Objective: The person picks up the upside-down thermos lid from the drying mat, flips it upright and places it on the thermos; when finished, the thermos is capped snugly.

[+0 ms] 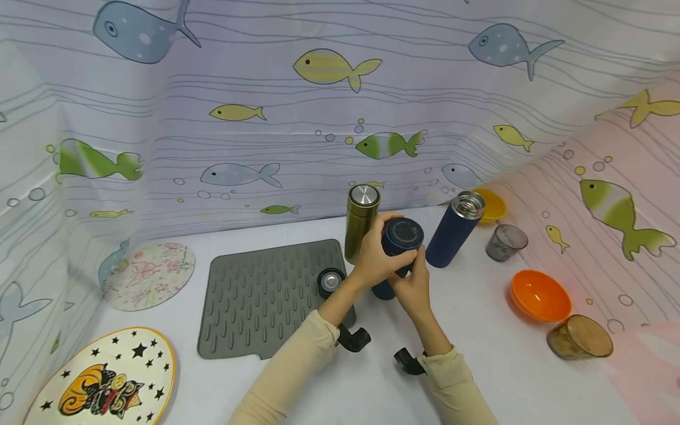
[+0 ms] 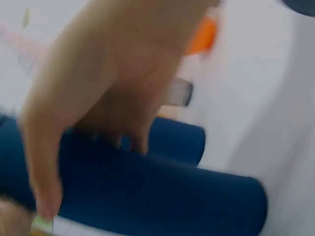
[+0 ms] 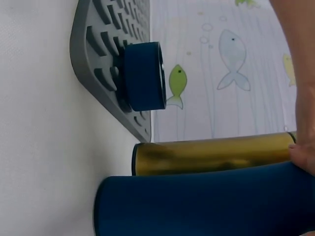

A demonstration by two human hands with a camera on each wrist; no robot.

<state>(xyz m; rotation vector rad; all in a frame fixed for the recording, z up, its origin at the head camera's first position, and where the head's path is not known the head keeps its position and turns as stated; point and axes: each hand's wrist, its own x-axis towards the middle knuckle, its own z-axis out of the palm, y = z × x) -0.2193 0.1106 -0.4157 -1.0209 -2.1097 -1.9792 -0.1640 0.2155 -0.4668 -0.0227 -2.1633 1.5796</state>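
Observation:
A dark blue thermos (image 3: 197, 206) with its dark cap (image 1: 405, 232) on top stands in front of the gold thermos (image 1: 361, 227). My left hand (image 1: 374, 254) grips it near the top, fingers and thumb wrapped round the cap and upper body. Lower down, my right hand (image 1: 415, 289) holds the body, its thumb near the cap's edge. To the right, a second blue thermos (image 1: 453, 233) tilts in the head view, its steel mouth uncovered. A round blue lid (image 1: 330, 282) lies inner side up on the grey ridged mat (image 1: 255, 301), left of my hands.
Along the right are a yellow bowl (image 1: 494, 206), a grey cup (image 1: 506, 242), an orange bowl (image 1: 540, 296) and a brown cup (image 1: 579, 337). At the left lie a flowered mat (image 1: 151, 275) and a plate with stars (image 1: 101, 381). A fish-patterned curtain (image 1: 239, 141) hangs behind.

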